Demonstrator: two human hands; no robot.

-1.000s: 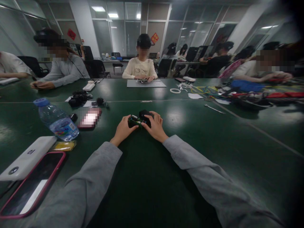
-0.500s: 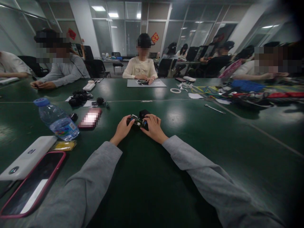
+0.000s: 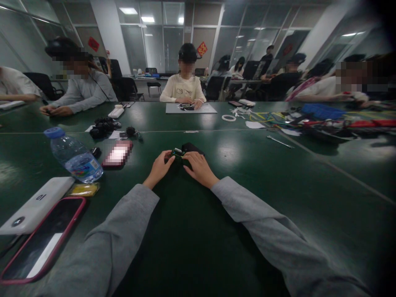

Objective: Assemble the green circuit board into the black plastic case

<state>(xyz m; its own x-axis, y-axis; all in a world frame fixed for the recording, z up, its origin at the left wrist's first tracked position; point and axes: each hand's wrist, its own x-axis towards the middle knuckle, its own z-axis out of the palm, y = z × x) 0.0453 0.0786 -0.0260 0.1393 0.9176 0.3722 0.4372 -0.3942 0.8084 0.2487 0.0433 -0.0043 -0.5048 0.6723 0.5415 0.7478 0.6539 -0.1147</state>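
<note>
The person's left hand (image 3: 159, 167) pinches the left end of a small circuit board (image 3: 177, 154) between thumb and fingers, over the green table (image 3: 192, 231). The board looks light, stiff and fragile, best held by its edges. At its right end, the right hand (image 3: 200, 168) keeps fingers together, thumb apart; whether they grip cannot be told. Just behind sits a black case (image 3: 192, 147).
</note>
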